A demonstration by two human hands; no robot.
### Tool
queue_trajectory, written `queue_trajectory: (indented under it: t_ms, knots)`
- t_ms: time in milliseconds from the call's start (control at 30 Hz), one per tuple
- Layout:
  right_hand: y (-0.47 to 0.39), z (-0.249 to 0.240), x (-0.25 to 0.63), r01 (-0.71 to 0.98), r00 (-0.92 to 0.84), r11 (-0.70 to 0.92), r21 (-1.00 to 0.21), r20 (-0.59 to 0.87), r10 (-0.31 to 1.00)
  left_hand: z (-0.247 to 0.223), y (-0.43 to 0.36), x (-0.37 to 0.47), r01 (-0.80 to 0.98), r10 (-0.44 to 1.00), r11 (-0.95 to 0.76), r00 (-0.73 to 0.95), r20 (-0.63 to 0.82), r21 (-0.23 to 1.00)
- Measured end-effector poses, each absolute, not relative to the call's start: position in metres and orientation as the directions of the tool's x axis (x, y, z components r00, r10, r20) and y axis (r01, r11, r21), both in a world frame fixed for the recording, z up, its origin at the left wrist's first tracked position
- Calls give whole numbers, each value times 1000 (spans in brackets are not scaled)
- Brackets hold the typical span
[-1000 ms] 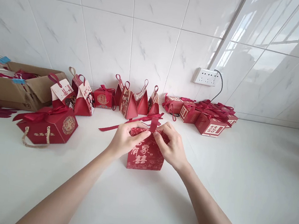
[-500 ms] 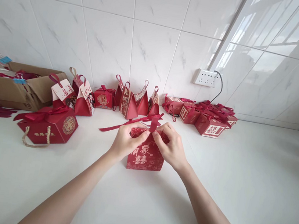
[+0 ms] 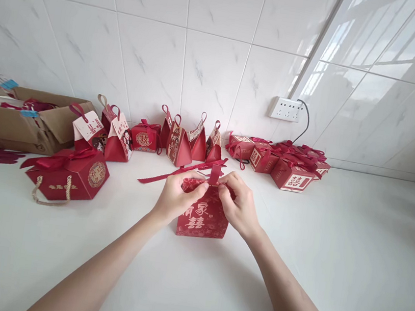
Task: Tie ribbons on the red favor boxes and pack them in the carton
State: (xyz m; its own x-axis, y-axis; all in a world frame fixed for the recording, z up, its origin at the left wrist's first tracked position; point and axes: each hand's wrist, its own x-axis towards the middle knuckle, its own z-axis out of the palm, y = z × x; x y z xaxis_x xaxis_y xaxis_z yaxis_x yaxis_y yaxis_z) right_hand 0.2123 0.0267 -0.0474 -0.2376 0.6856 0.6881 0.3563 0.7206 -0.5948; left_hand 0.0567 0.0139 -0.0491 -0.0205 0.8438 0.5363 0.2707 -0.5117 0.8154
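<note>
A red gift box (image 3: 202, 221) with pale Chinese characters stands upright on the white table (image 3: 151, 281) in front of me. My left hand (image 3: 182, 193) pinches its top edge from the left, thumb on the near face. From the right, my right hand (image 3: 237, 201) pinches the same edge, thumb and fingers together. Between the two hands a dark red ribbon loop (image 3: 214, 174) sticks up from the top of the box. Behind it lies a loose red ribbon (image 3: 162, 176) on the table. The far side of the box is hidden.
At left stand a cardboard box (image 3: 3, 127) holding ribbons and a red hexagonal box (image 3: 69, 177) with a rope handle. Several peaked gift boxes (image 3: 181, 146) line the tiled wall. Bow-tied boxes (image 3: 289, 175) cluster right of them, below a power socket (image 3: 285, 109).
My right thumb has shifted slightly right, away from the ribbon loop, along the box's top edge. My left hand keeps its grip, and the box stays in place.
</note>
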Motion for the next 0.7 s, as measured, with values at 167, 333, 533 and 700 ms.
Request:
queue_trajectory:
  t_ms: [167, 333, 533, 700]
  knots:
    - [26, -47, 214, 355, -249, 723, -592, 686, 684, -50, 15, 56, 278, 847, -504, -28, 531, 818]
    - [28, -55, 215, 303, -250, 713, -632, 669, 700, -51, 12, 59, 328, 823, -519, -55, 565, 789]
    - [28, -63, 206, 390, -74, 723, -570, 763, 642, -58, 6, 67, 515, 667, -574, -156, 728, 636]
    - [25, -58, 210, 339, -214, 730, -593, 707, 674, -66, 3, 68, 511, 497, -777, 141, 856, 367]
